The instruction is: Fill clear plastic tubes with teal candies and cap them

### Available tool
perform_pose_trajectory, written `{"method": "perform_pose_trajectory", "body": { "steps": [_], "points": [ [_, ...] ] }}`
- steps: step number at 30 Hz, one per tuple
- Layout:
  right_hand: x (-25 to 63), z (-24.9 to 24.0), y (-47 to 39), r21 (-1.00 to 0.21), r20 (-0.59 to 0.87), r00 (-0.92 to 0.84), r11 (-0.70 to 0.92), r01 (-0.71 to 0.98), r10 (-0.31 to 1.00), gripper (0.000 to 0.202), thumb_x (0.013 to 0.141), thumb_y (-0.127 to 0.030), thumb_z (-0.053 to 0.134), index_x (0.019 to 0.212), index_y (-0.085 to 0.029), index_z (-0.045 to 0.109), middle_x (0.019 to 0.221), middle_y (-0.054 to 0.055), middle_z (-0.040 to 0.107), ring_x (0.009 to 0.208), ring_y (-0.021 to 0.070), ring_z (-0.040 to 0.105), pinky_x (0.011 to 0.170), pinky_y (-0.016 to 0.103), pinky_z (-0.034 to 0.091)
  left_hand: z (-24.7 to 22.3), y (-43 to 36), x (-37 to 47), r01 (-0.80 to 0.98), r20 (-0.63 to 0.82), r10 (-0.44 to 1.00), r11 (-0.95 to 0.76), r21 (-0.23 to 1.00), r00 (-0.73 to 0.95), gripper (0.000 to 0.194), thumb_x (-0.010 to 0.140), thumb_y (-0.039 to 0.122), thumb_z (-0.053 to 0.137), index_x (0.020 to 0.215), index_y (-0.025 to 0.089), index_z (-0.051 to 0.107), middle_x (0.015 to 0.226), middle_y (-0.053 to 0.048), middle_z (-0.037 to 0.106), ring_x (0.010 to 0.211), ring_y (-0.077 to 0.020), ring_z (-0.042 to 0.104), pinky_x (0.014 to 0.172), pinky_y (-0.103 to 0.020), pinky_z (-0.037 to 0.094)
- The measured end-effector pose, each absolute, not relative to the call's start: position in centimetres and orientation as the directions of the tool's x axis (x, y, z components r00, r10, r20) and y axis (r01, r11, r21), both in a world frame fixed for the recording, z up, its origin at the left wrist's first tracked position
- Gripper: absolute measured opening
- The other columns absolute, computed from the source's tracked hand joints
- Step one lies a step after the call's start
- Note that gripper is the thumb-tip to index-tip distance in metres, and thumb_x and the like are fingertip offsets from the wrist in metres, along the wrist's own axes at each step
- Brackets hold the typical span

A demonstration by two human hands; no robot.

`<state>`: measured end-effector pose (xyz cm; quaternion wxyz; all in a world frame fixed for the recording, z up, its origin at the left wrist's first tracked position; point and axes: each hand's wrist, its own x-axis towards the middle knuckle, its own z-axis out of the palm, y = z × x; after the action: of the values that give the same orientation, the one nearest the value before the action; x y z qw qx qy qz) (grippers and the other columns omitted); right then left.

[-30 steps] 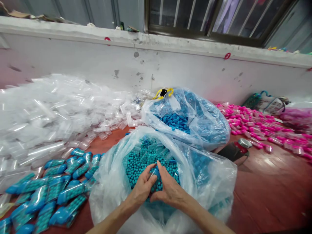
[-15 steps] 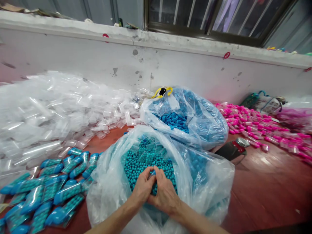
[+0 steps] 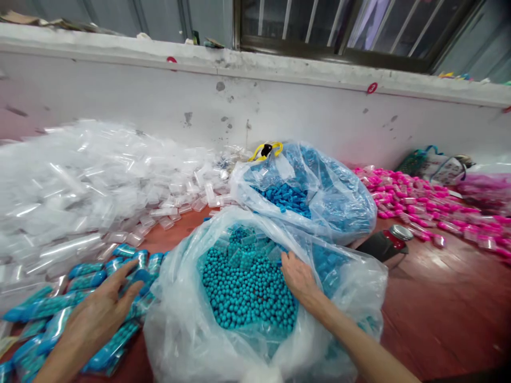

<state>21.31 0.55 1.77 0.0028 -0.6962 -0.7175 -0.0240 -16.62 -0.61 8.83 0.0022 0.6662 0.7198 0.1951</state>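
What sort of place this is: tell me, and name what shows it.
Probably a packing workshop: a heap of transparent containers, an open bag full of teal beads, and many blue-capped, bead-filled containers share one red surface.

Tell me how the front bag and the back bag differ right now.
Contents: the front bag holds round teal beads with some clear tubes among them; the back bag holds darker blue pieces.
Opening: the front bag gapes wide, while the back bag's film covers much of its load.
Hands: the right hand is at the front bag's mouth; neither hand is at the back bag.
Shared: both are see-through plastic, on the red surface.
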Motion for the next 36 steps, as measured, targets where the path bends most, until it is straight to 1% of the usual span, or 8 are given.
{"method": "perform_pose_trajectory", "body": {
  "steps": [3, 7, 10, 15, 20, 25, 29, 36],
  "points": [
    [21.1, 0.9, 0.6, 0.116, 0.093, -0.035, 0.024, 0.993, 0.995, 0.03, 0.082, -0.001, 0.03, 0.095, -0.015, 0.053, 0.088, 0.012, 0.059, 0.073, 0.0196, 0.06, 0.059, 0.029, 0.044, 8.6, -0.9, -14.4, 0.984, 0.425, 0.899, 0.032, 0.176, -0.106, 0.043, 0.083, 0.041, 0.033, 0.116, 0.018, 0.049, 0.099, -0.013, 0.062, 0.089, -0.0307, 0.058, 0.079, -0.043, 0.043],
    [20.7, 1.1, 0.3, 0.124, 0.049, -0.087, 0.08, 0.989, 0.995, 0.029, 0.084, -0.003, 0.029, 0.091, -0.017, 0.054, 0.087, 0.01, 0.058, 0.071, 0.0182, 0.058, 0.059, 0.028, 0.042, 7.8, -0.7, -6.0, 0.83, 0.238, 0.97, -0.175, 0.529, 0.053, 0.034, 0.082, 0.038, 0.039, 0.107, 0.021, 0.054, 0.09, -0.006, 0.065, 0.077, -0.0211, 0.061, 0.075, -0.03, 0.044],
    [20.2, 1.8, 0.2, 0.003, -0.006, -0.129, 0.129, 0.992, 0.992, 0.025, 0.084, -0.005, 0.033, 0.085, -0.018, 0.054, 0.087, 0.007, 0.057, 0.069, 0.0149, 0.057, 0.059, 0.024, 0.041, 6.0, 0.7, -0.3, 0.739, 0.013, 0.976, -0.173, 0.651, 0.217, 0.039, 0.079, 0.034, 0.044, 0.114, 0.018, 0.05, 0.089, -0.007, 0.064, 0.082, -0.023, 0.06, 0.075, -0.031, 0.042],
    [19.9, 1.7, -1.0, -0.328, 0.064, -0.339, 0.34, 0.881, 0.939, 0.024, 0.078, -0.002, 0.035, 0.092, -0.016, 0.05, 0.092, 0.004, 0.054, 0.082, 0.0138, 0.054, 0.071, 0.023, 0.042, 2.3, 3.5, 2.9, 0.779, -0.074, 0.977, -0.111, 0.617, 0.198, 0.042, 0.079, 0.025, 0.045, 0.117, 0.009, 0.043, 0.114, -0.019, 0.054, 0.107, -0.0272, 0.051, 0.087, -0.033, 0.036],
    [21.1, 0.3, -1.2, -0.428, -0.015, -0.445, 0.397, 0.812, 0.895, 0.036, 0.074, 0.001, 0.032, 0.096, -0.017, 0.053, 0.093, 0.004, 0.058, 0.089, 0.0142, 0.054, 0.077, 0.024, 0.04, 1.0, 3.8, 3.2, 0.8, -0.086, 0.979, -0.098, 0.591, 0.183, 0.036, 0.081, 0.025, 0.044, 0.114, 0.013, 0.044, 0.111, -0.013, 0.057, 0.105, -0.0228, 0.052, 0.087, -0.029, 0.036],
    [19.1, 0.4, 0.1, -0.256, -0.042, -0.216, 0.199, 0.946, 0.975, 0.019, 0.084, -0.02, 0.043, 0.1, -0.016, 0.053, 0.095, 0.008, 0.061, 0.092, 0.0209, 0.056, 0.076, 0.029, 0.041, 0.9, 4.0, 4.1, 0.846, -0.106, 0.981, -0.081, 0.527, 0.16, 0.031, 0.082, 0.026, 0.045, 0.111, 0.016, 0.047, 0.11, -0.01, 0.057, 0.105, -0.0206, 0.052, 0.087, -0.028, 0.035],
    [17.5, -0.8, 0.0, -0.073, -0.056, -0.161, 0.157, 0.985, 0.985, 0.016, 0.084, -0.014, 0.042, 0.091, -0.016, 0.056, 0.089, 0.009, 0.063, 0.086, 0.0237, 0.057, 0.072, 0.032, 0.041, 0.8, 3.9, 4.8, 0.876, -0.134, 0.977, -0.081, 0.475, 0.163, 0.024, 0.08, 0.027, 0.048, 0.1, 0.017, 0.053, 0.102, -0.01, 0.057, 0.1, -0.0223, 0.054, 0.084, -0.03, 0.037],
    [18.8, -0.3, 0.0, -0.123, -0.156, -0.173, 0.155, 0.98, 0.972, 0.02, 0.085, -0.013, 0.038, 0.09, -0.017, 0.056, 0.087, 0.007, 0.067, 0.082, 0.0204, 0.062, 0.065, 0.027, 0.041, 0.1, 3.8, 5.4, 0.85, -0.186, 0.947, -0.137, 0.509, 0.264, 0.017, 0.073, 0.024, 0.053, 0.09, 0.018, 0.054, 0.099, -0.009, 0.055, 0.093, -0.0251, 0.055, 0.08, -0.035, 0.038]
  ]
}}
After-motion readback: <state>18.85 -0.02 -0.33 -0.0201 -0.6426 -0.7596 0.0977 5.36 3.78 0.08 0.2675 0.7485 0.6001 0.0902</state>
